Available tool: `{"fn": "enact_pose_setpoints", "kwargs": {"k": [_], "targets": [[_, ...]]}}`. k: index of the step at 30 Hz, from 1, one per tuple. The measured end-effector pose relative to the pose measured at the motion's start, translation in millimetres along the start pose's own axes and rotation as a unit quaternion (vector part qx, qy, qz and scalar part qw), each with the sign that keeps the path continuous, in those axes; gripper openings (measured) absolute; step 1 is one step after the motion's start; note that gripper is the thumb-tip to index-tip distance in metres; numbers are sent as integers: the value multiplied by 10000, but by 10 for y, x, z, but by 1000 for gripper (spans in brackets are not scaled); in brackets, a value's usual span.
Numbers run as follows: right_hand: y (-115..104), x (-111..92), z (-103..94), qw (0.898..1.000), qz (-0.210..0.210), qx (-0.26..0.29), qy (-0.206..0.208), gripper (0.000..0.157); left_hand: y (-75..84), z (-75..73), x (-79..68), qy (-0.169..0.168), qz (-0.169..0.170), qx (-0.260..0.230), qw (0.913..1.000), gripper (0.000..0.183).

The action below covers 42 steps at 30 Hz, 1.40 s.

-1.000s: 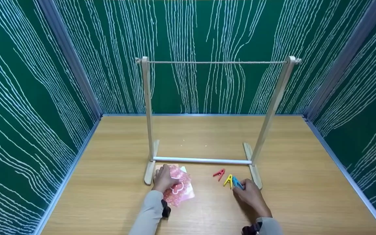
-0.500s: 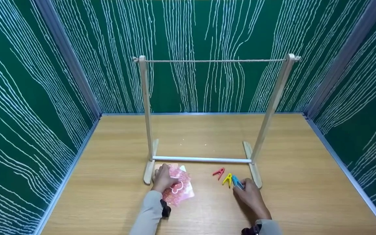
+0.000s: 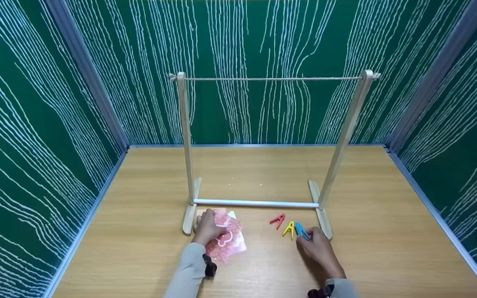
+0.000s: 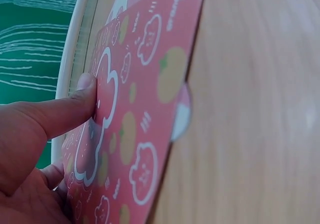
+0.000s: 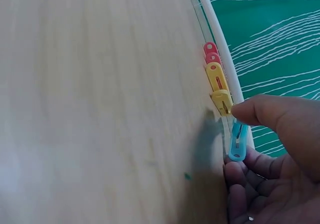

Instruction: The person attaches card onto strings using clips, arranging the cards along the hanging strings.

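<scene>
Pinching blue clip (image 3: 302, 231) between thumb and fingers, right hand (image 3: 320, 251) sits beside yellow clip (image 3: 289, 228), near rack's right foot (image 3: 324, 224). Left hand (image 3: 207, 228) grips card (image 4: 131, 111) from its left side, thumb on printed face, fingers curled, near rack's left foot (image 3: 189, 220).

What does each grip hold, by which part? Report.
The left grip holds the pink card by its left side; the right grip pinches the blue clothespin by its near end. Whether cards beneath are held cannot be told.
</scene>
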State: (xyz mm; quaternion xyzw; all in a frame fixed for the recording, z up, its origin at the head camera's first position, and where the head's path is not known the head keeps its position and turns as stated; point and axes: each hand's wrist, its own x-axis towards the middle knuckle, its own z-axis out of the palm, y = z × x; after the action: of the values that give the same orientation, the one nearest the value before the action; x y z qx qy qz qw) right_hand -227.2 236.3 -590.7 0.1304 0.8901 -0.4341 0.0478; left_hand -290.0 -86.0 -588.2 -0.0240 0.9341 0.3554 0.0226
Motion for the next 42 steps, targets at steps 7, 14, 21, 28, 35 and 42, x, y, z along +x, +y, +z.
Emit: {"fn": "enact_pose_setpoints", "kwargs": {"k": [7,14,21,28,35,42], "targets": [[-15,13,-105,9995,-55,228,-229,34,-43,1,-4,-45,138,-51,9999,66],[-33,37,-158,9981,56,559,-256,36,-110,-11,16,140,609,-413,9972,51],[-52,35,-217,9926,181,1204,-31,41,-99,-125,56,-8,680,-1078,9918,32],[-118,17,-288,9822,-29,1876,123,42,13,-264,88,-351,475,-1858,9808,32],[-229,-1,-374,9716,-148,2350,223,48,110,-299,123,-309,377,-2116,9761,31],[-388,5,-500,9813,-389,1831,456,51,284,-262,168,-212,330,-2787,9596,28]]}}
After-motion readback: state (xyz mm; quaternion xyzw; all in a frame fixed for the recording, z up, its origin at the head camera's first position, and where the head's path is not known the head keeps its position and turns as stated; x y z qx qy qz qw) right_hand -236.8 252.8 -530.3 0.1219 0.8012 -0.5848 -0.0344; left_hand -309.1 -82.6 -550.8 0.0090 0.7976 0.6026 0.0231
